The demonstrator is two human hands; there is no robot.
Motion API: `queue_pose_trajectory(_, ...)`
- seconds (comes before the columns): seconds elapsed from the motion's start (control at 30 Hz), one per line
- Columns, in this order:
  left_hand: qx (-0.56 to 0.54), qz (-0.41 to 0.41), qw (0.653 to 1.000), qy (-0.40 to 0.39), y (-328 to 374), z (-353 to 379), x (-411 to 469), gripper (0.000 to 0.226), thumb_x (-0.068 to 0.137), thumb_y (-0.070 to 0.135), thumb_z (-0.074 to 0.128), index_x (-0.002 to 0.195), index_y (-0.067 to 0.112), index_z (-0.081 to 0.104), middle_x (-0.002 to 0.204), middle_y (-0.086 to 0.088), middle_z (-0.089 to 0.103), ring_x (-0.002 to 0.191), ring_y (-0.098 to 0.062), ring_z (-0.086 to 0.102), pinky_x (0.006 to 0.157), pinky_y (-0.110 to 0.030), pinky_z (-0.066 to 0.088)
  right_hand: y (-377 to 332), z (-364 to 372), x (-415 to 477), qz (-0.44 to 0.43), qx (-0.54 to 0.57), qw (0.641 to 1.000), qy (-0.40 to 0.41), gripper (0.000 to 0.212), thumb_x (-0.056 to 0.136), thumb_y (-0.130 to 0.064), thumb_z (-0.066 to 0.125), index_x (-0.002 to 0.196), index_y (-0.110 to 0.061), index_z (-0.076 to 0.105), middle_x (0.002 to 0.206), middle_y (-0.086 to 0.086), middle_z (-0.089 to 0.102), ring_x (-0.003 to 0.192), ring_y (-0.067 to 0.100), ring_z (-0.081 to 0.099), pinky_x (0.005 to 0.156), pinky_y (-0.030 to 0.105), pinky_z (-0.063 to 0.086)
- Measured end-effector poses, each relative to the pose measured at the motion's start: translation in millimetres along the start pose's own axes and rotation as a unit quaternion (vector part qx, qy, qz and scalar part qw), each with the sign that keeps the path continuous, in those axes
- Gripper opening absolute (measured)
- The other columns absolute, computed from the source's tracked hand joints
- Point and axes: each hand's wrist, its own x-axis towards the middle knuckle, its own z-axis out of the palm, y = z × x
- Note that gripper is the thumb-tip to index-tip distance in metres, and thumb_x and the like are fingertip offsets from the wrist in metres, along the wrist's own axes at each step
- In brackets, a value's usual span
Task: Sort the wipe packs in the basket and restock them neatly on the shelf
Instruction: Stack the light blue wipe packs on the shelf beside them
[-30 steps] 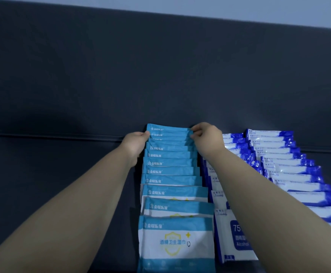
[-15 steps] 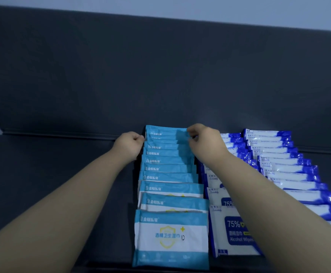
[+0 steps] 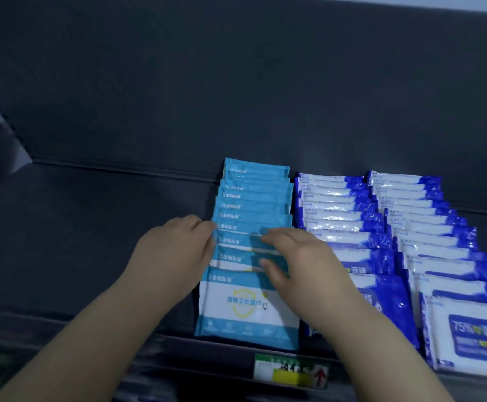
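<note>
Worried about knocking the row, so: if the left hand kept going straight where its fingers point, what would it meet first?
The left hand points rightward at the left edge of the light-blue wipe packs, about mid-row; blur hides whether it touches them.

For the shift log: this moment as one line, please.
step: restock, tidying; left hand: touching left edge of light-blue row; right hand: resting on same row; dark-blue rows: two alongside

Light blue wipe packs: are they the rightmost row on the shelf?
No, the light blue wipe packs form the leftmost row, with two rows of dark blue and white packs to their right.
</note>
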Motion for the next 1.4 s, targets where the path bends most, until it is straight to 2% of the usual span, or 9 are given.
queue_pose_trajectory(0.1, -0.026, -0.036, 0.999, 0.004, 7.0, 2.0, -25.8, 0.048, 0.087, 0.04, 0.033, 0.103, 0.012, 0.068, 0.081, -0.004, 0.066, 0.066, -0.024, 0.064, 0.047, -0.035, 0.054, -0.6, 14.7, -14.9, -0.012, -0.024, 0.999, 0.02, 0.04, 0.073, -0.035, 0.059, 0.106, -0.015, 0.071, 0.112, 0.005, 0.069, 0.104, 0.026, 0.066, 0.084, 0.043, 0.055)
queue_pose_trajectory(0.23, -0.107, -0.091, 0.99, -0.03, 28.9, 4.9, -36.3, 0.042, 0.096, 0.035, 0.038, 0.13, 0.016, 0.053, 0.115, -0.002, 0.06, 0.102, -0.02, 0.059, 0.083, -0.031, 0.051, -4.4, 28.4, -25.3, -0.003, -0.085, 0.996, -0.005, 0.053, 0.081, -0.047, 0.039, 0.109, -0.015, 0.07, 0.116, 0.007, 0.068, 0.108, 0.025, 0.065, 0.089, 0.046, 0.051)
queue_pose_trajectory(0.3, -0.077, -0.05, 0.996, 0.005, 36.0, 5.8, -37.5, 0.043, 0.09, 0.024, 0.061, 0.131, 0.013, 0.053, 0.111, 0.0, 0.058, 0.095, -0.016, 0.059, 0.077, -0.027, 0.052, -8.6, 31.6, -26.9, 0.004, -0.106, 0.994, -0.014, 0.055, 0.082, -0.048, 0.036, 0.11, -0.015, 0.07, 0.118, 0.006, 0.067, 0.111, 0.023, 0.063, 0.091, 0.048, 0.049)
queue_pose_trajectory(0.4, -0.087, -0.067, 0.994, -0.015, 36.7, 9.9, -45.2, 0.038, 0.098, 0.026, 0.044, 0.134, 0.014, 0.048, 0.112, 0.001, 0.052, 0.092, -0.015, 0.054, 0.075, -0.034, 0.052, -9.6, 35.5, -28.0, 0.008, -0.137, 0.99, -0.015, 0.057, 0.084, -0.051, 0.033, 0.114, -0.017, 0.069, 0.123, 0.002, 0.064, 0.116, 0.018, 0.06, 0.094, 0.047, 0.045)
queue_pose_trajectory(0.6, -0.098, -0.075, 0.992, -0.009, 30.3, 11.3, -48.9, 0.043, 0.099, 0.036, 0.037, 0.137, 0.018, 0.046, 0.12, 0.002, 0.051, 0.101, -0.015, 0.053, 0.078, -0.033, 0.049, -15.7, 30.1, -35.1, 0.003, -0.111, 0.993, -0.037, 0.074, 0.083, -0.057, 0.004, 0.145, -0.031, 0.034, 0.155, -0.009, 0.024, 0.145, 0.014, 0.017, 0.112, 0.039, -0.004)
queue_pose_trajectory(0.7, -0.05, -0.011, 0.998, 0.029, 24.5, 2.6, -54.4, 0.035, 0.087, 0.031, 0.056, 0.113, 0.01, 0.066, 0.093, -0.004, 0.061, 0.077, -0.023, 0.059, 0.055, -0.034, 0.049, -29.6, 29.0, -47.1, 0.044, -0.137, 0.99, -0.001, 0.061, 0.088, -0.052, 0.023, 0.132, -0.025, 0.054, 0.141, -0.003, 0.049, 0.134, 0.018, 0.042, 0.109, 0.043, 0.021)
queue_pose_trajectory(0.83, 0.0, 0.056, 0.997, 0.056, 22.5, -11.0, -75.1, 0.034, 0.087, 0.034, 0.046, 0.099, 0.013, 0.07, 0.084, -0.002, 0.061, 0.072, -0.025, 0.06, 0.057, -0.035, 0.046, -59.1, 29.2, -68.5, 0.074, -0.095, 0.992, 0.043, 0.053, 0.085, -0.044, 0.036, 0.121, -0.017, 0.063, 0.128, 0.003, 0.062, 0.12, 0.023, 0.057, 0.097, 0.045, 0.045)
queue_pose_trajectory(1.17, -0.067, 0.178, 0.981, -0.027, 37.1, -14.8, -171.7, 0.042, 0.086, 0.037, 0.041, 0.113, 0.018, 0.066, 0.092, 0.001, 0.066, 0.081, -0.023, 0.063, 0.065, -0.036, 0.05, -109.1, 60.4, -183.1, 0.152, -0.015, 0.987, 0.045, 0.05, 0.085, -0.041, 0.041, 0.121, -0.012, 0.062, 0.128, 0.009, 0.06, 0.117, 0.026, 0.059, 0.093, 0.047, 0.05)
queue_pose_trajectory(1.4, -0.11, 0.27, 0.951, -0.1, 92.4, 1.4, -203.8, 0.044, 0.084, 0.037, 0.04, 0.111, 0.019, 0.068, 0.097, 0.003, 0.069, 0.086, -0.022, 0.065, 0.067, -0.035, 0.052, -97.6, 47.2, -275.4, 0.292, -0.008, 0.956, 0.005, 0.048, 0.088, -0.043, 0.049, 0.127, -0.017, 0.058, 0.134, 0.006, 0.056, 0.124, 0.024, 0.053, 0.102, 0.041, 0.042)
